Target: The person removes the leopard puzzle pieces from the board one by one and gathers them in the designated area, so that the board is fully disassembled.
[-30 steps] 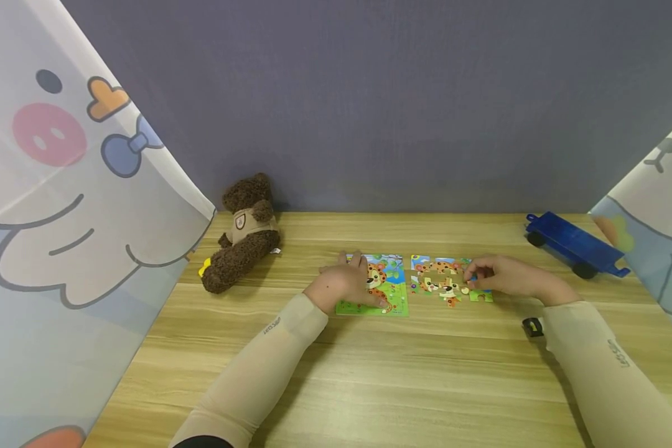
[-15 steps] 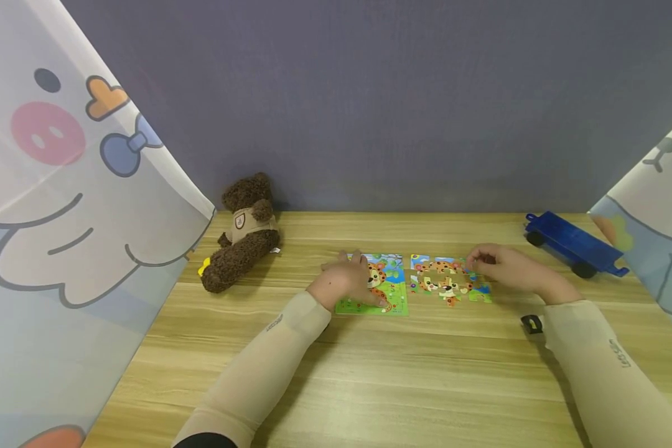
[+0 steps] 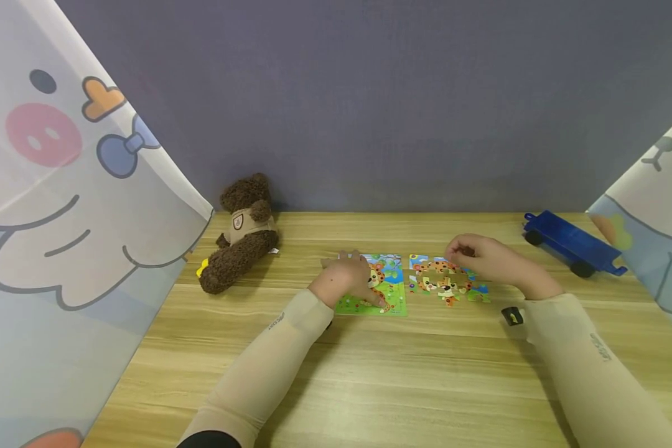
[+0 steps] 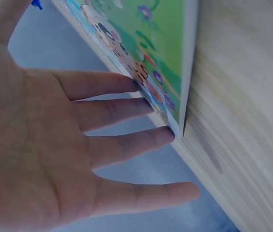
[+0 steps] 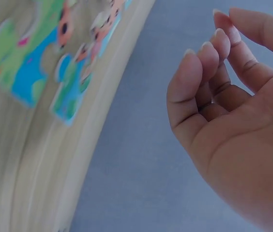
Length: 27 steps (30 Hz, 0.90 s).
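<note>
My left hand [image 3: 347, 280] lies spread on a picture card [image 3: 394, 302] of a spotted cartoon leopard on grass. In the left wrist view its straight fingertips touch the edge of the card [image 4: 168, 53]. To the card's right lies a partly joined leopard jigsaw [image 3: 437, 266], with bare wood showing through gaps in its middle. My right hand [image 3: 484, 258] hovers over the jigsaw's upper right, fingers loosely curled. The right wrist view shows thumb and index tips close together with nothing visible between them. Green and blue jigsaw pieces [image 5: 27, 72] lie on the table beyond that hand.
A brown teddy bear [image 3: 246, 230] leans at the back left of the wooden table [image 3: 397, 379]. At the back right stands a blue toy wagon [image 3: 574, 242] with black wheels. A grey wall [image 3: 381, 112] closes off the back, and printed curtains [image 3: 61, 205] hang at the sides.
My right hand has lifted off the jigsaw's right side and shifted left toward its top edge, uncovering pieces on the right. The left hand has stayed on the card.
</note>
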### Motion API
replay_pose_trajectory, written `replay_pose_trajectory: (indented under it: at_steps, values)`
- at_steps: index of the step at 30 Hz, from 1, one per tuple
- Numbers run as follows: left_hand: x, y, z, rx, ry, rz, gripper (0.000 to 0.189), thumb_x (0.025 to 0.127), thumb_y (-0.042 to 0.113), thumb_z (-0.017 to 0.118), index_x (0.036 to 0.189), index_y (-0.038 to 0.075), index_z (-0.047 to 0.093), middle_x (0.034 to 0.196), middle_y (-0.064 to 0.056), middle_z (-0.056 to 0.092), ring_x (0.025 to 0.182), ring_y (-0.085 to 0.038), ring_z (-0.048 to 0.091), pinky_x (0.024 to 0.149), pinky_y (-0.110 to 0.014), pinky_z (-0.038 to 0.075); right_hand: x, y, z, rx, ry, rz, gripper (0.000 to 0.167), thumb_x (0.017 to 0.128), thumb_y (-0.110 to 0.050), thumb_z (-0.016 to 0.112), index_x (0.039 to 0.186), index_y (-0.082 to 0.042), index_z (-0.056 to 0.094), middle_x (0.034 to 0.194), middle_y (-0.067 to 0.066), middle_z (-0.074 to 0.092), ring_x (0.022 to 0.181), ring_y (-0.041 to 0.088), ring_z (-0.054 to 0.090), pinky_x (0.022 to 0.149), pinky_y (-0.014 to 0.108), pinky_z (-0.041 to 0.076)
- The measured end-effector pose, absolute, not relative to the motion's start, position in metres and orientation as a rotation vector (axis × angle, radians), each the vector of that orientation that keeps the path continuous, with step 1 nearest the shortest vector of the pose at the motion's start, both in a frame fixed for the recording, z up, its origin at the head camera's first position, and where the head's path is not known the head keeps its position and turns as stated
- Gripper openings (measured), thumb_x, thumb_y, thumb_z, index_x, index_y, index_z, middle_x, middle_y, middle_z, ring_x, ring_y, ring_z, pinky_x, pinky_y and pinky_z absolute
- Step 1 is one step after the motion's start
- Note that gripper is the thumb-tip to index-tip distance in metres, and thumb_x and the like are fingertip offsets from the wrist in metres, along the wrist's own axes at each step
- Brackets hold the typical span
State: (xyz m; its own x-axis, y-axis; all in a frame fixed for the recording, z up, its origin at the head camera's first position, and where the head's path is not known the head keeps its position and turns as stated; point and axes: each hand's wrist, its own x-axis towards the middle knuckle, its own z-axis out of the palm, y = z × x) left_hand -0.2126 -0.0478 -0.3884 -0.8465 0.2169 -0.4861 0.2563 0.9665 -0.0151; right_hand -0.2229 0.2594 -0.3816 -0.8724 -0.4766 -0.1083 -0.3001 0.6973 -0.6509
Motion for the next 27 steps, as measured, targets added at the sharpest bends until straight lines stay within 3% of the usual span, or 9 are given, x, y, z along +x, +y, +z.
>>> replay_pose_trajectory:
  at_steps: [7,12,17,21,27]
  values:
    - [-0.217,-0.054,-0.388,0.344,2.669,-0.006,0.115,0.088,0.083,0.065,0.168,0.007,0.034,0.177,-0.012,0.031,0.164,-0.043,0.029,0.124,-0.078,0.032,-0.228,0.235,-0.378,-0.666,2.640,-0.938,0.026,0.112,-0.033,0.058,0.118,-0.011,0.069,0.099,0.011,0.066,0.080,0.018,0.056,0.068,0.031,0.048]
    - [-0.220,-0.069,-0.386,0.413,2.751,0.202,0.095,0.099,0.069,0.063,0.167,0.007,0.037,0.175,-0.011,0.036,0.163,-0.043,0.029,0.128,-0.069,0.033,-0.229,0.216,-0.376,-0.698,2.594,-0.972,0.020,0.112,-0.031,0.058,0.117,-0.015,0.069,0.106,0.013,0.069,0.085,0.024,0.060,0.069,0.033,0.051]
    - [-0.222,-0.091,-0.387,0.452,2.767,0.253,0.086,0.104,0.062,0.061,0.167,0.008,0.036,0.177,-0.012,0.032,0.164,-0.044,0.027,0.131,-0.066,0.031,-0.232,0.197,-0.380,-0.730,2.490,-1.038,0.020,0.112,-0.026,0.058,0.120,-0.011,0.068,0.108,0.019,0.069,0.076,0.023,0.060,0.063,0.034,0.054]
    - [-0.222,-0.109,-0.389,0.477,2.751,0.261,0.094,0.101,0.063,0.064,0.169,0.007,0.032,0.179,-0.014,0.026,0.165,-0.046,0.022,0.134,-0.064,0.025,-0.233,0.178,-0.385,-0.777,2.407,-1.081,0.024,0.112,-0.021,0.058,0.128,-0.004,0.064,0.113,0.023,0.067,0.075,0.027,0.064,0.063,0.038,0.058]
    - [-0.219,-0.132,-0.393,0.547,2.683,0.296,0.116,0.091,0.071,0.073,0.172,0.008,0.020,0.182,-0.014,0.012,0.168,-0.046,0.010,0.136,-0.064,0.016,-0.231,0.146,-0.389,-0.822,2.345,-1.086,0.033,0.112,-0.019,0.055,0.140,-0.001,0.057,0.126,0.020,0.065,0.093,0.033,0.071,0.080,0.047,0.064]
